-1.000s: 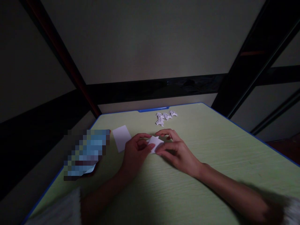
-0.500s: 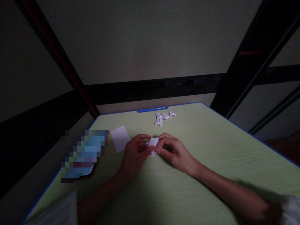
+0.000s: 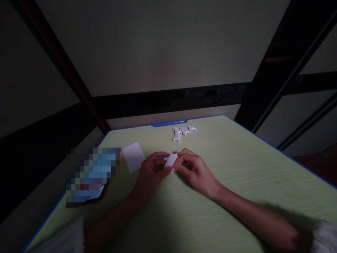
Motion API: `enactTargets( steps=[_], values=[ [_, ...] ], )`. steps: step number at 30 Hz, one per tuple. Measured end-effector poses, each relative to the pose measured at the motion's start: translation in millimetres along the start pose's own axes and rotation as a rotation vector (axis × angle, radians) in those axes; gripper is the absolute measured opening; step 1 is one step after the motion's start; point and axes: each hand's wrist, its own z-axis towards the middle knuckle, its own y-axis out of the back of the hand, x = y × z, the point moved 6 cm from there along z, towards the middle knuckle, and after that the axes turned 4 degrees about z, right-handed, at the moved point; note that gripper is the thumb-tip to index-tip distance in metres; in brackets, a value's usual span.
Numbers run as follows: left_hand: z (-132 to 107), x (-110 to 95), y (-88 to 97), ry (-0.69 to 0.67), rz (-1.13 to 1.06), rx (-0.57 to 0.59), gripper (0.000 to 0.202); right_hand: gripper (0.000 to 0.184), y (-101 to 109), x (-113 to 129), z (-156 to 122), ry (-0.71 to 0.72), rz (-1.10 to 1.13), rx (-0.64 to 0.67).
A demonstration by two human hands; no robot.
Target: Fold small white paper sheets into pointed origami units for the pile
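Note:
A small piece of folded white paper (image 3: 171,160) is held between my two hands, just above or on the green table (image 3: 237,158). My left hand (image 3: 152,170) pinches its left side, thumb at the near edge and fingers along the far edge. On the right side, my right hand (image 3: 196,171) grips it between thumb and curled fingers. The paper's right edge is partly covered by those fingers. Beyond the hands lie several small folded white paper figures (image 3: 185,131), grouped close together. Left of my left hand is a flat white sheet (image 3: 133,157).
At the table's left edge lies a blurred-out bluish item (image 3: 96,175) with a dark red rim. A blue handle (image 3: 170,123) runs along the far table edge. Behind it stand pale panels (image 3: 163,49) with a dark band (image 3: 168,101).
The folded paper has turned slightly in my fingers, and its visible white face looks narrower. Both hands keep their grip. The whole view has shifted a little.

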Motion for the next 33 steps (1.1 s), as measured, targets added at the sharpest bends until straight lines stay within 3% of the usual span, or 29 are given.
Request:
enactTargets(
  steps=[8,12,16,23,33],
  values=[
    [2,4,2.5,0.019,0.046,-0.027,0.037,0.012,-1,-3,3,-0.012,0.059,-0.008],
    [2,5,6.1,0.018,0.013,-0.055,0.04,0.007,3,-10,5,-0.045,0.246,-0.047],
    [2,4,8.1,0.015,-0.027,-0.066,0.039,0.011,9,-21,7,-0.171,0.41,-0.127],
    [3,5,7.7,0.036,-0.111,-0.06,0.043,0.029,-6,-20,8,-0.304,0.393,0.163],
    [3,5,5.6,0.034,-0.095,-0.009,0.043,0.032,-6,-25,7,-0.32,0.335,0.182]
  ],
)
